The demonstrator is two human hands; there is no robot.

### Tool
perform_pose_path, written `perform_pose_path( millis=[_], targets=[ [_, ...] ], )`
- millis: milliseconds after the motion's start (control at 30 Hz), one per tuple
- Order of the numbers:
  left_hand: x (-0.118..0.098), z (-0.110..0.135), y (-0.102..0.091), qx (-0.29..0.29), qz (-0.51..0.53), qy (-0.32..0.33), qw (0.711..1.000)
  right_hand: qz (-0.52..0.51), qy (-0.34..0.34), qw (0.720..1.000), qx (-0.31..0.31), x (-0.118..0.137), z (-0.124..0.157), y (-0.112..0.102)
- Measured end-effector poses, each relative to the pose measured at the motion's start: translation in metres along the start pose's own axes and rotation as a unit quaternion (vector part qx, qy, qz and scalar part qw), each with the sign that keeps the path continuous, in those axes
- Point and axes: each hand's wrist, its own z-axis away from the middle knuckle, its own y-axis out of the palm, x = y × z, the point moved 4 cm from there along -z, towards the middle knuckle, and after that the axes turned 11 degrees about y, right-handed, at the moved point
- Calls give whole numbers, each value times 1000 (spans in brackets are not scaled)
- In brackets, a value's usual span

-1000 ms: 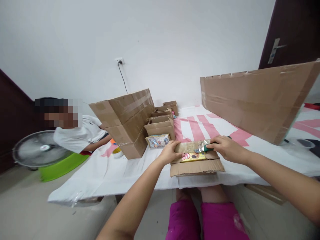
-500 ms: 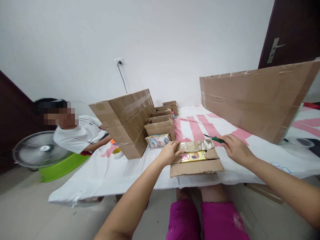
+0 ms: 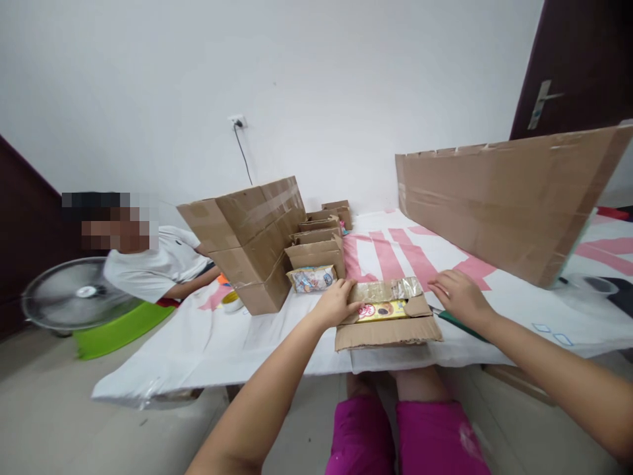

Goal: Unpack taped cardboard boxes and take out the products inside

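A small open cardboard box (image 3: 388,334) lies on the table in front of me, its near flap folded outward and clear tape on the far flap. Inside shows a yellow snack packet (image 3: 383,311) with a cookie picture. My left hand (image 3: 337,305) is closed on the box's left edge, thumb over the cardboard. Right of the box, a green-handled knife (image 3: 459,322) rests on the cloth. Just above the knife hovers my right hand (image 3: 461,297), holding nothing, fingers loosely bent and apart. A pale printed packet (image 3: 312,280) stands beyond my left hand.
Stacked cardboard boxes (image 3: 247,244) rise on the left, with a row of smaller open boxes (image 3: 316,247) beside them. A large cardboard panel (image 3: 494,204) stands at the right. Another person (image 3: 153,264) sits at the left near a fan (image 3: 84,293) and a roll of tape (image 3: 232,303).
My right hand has let go of the knife, which now lies on the table right of the box. My left hand keeps its hold on the box.
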Motion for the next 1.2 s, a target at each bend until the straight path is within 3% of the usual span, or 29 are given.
perform_pose_path(
  millis=[67,167,333,533,1200],
  targets=[
    [-1,1,0,2,-5,3,1000,-53,-83,995,0,37,-17,-10],
    [-4,2,-1,6,-19,6,1000,-29,-204,976,70,87,-28,-3],
    [-7,4,-1,15,-42,10,999,81,-259,952,140,117,-31,22],
    [-8,2,-1,22,-63,9,998,84,-224,957,165,117,-33,27],
    [-10,3,-3,39,-98,23,994,31,-16,987,156,112,-36,38]
  ],
)
